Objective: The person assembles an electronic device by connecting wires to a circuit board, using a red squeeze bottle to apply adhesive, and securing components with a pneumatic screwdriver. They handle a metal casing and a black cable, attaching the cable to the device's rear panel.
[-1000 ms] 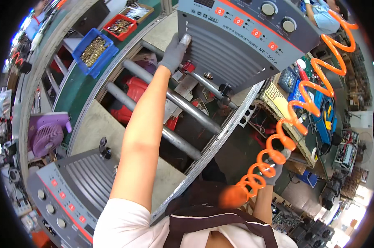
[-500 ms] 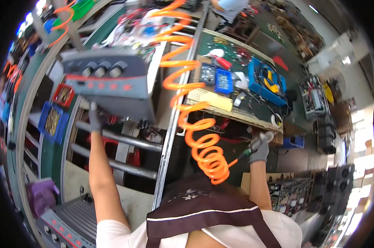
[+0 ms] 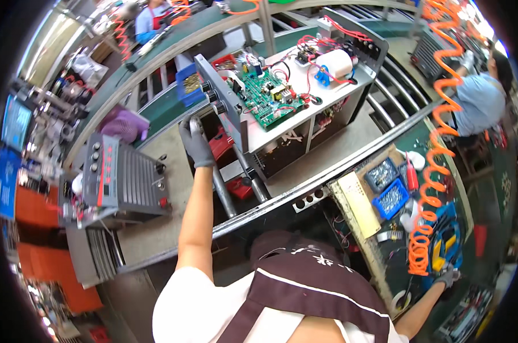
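My left hand (image 3: 196,146), in a grey glove, is beside the front panel (image 3: 221,103) of an opened machine. Its fingers are curled round something small and pale that I cannot make out. The machine shows a green circuit board (image 3: 270,97), a white cylinder (image 3: 333,64) and red wires on a pale metal chassis. Far to the right, my gloved right hand (image 3: 446,278) is closed at the blue tool bin's edge. An air screwdriver, seen in it half a second ago, is now mostly hidden. An orange coiled hose (image 3: 422,243) hangs near that hand.
A second grey machine (image 3: 127,174) with knobs stands at left, near a purple fan (image 3: 124,123). Metal rollers (image 3: 223,191) run under the line. The right bench holds a blue screw tray (image 3: 391,198) and yellow paper (image 3: 359,206). A co-worker (image 3: 479,97) is at far right.
The view has swung round, so the opened machine's inside now shows and the second machine is fully in view. The right hand now appears farther out, lower right, beside the blue bin.
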Available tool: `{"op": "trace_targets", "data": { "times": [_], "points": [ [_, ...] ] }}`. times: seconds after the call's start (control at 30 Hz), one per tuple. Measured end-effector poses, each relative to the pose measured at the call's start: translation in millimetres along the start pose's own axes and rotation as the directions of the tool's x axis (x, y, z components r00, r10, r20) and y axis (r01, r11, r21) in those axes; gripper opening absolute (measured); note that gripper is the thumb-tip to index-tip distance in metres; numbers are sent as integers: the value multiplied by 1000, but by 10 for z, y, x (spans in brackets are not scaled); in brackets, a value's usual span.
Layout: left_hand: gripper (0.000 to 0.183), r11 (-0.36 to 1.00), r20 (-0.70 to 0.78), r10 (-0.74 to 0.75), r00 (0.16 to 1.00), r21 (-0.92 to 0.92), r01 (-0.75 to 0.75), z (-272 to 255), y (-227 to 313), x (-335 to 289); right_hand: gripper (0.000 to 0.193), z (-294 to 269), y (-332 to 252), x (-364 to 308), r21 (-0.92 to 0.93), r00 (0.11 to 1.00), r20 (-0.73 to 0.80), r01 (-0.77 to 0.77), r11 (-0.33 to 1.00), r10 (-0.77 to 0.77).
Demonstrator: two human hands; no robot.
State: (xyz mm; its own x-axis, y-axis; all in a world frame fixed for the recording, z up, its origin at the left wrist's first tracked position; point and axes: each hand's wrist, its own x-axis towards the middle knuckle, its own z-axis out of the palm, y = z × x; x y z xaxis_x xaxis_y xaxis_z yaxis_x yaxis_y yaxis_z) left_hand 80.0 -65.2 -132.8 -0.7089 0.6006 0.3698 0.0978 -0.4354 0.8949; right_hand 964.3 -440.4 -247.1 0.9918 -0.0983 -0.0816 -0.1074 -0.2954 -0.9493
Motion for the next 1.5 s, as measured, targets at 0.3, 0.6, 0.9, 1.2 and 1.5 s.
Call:
{"op": "trace_targets", "data": {
  "times": [0.3,0.6,0.9,1.2,1.5],
  "points": [
    [44,290,542,643,541,482,-827,847,1688,-946,58,485,-614,194,-471,963,-42,-253,845,265],
    [21,-122,664,704,252,463,-878,813,1372,-561,49,286,711,1384,-459,967,212,229,858,-145],
    [27,-133,715,654,248,431,-892,525,1485,-636,29,200,-613,-1039,-30,702,128,709,705,-701],
    [21,-82,679,687,259,426,-901,376,1408,-507,52,1958,-662,-2468,50,352,709,839,542,-611],
    [34,-10,635,718,285,419,-908,213,1450,-508,61,3051,-348,-2009,-436,454,831,890,132,-322]
  ]
}}
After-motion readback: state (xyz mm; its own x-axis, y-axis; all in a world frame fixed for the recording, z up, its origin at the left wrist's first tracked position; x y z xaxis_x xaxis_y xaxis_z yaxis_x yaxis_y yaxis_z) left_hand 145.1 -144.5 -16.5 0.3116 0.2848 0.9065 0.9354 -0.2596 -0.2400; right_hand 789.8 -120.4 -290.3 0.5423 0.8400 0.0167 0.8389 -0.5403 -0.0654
